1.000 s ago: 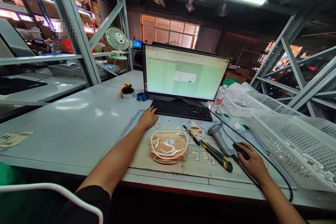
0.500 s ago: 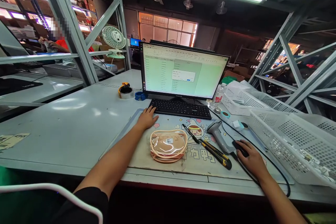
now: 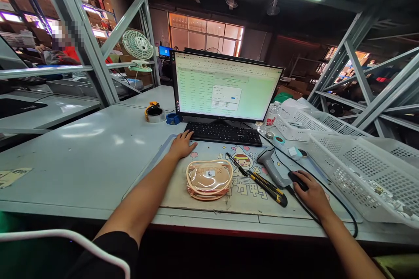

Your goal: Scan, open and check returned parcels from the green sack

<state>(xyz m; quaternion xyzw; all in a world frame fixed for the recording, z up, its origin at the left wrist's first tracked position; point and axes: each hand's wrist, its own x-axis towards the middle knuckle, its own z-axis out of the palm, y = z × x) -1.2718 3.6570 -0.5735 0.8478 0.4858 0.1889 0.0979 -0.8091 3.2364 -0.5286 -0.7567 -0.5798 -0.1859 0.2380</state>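
Fingers of the right hand (image 3: 310, 194) curl over a black mouse (image 3: 298, 180), gripping it. The left hand (image 3: 183, 144) lies flat and open on the desk mat (image 3: 209, 209), fingertips touching the near-left corner of the keyboard (image 3: 223, 132). Between the hands lie a clear pink-trimmed pouch (image 3: 208, 179), a utility knife (image 3: 266, 187) and a barcode scanner (image 3: 272, 166). Behind the keyboard a monitor (image 3: 225, 87) stands on the counter (image 3: 88, 152).

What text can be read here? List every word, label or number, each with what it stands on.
Monitor: spreadsheet rows and a dialog box, too small to read.
Monitor bezel: a brand mark, too small to read.
Desk mat: large printed characters, partly covered and not legible.
Clear pouch: small white label, blurred.
Bottle: red label marks, unreadable.
Keyboard: key legends too small.

No text reads clearly.
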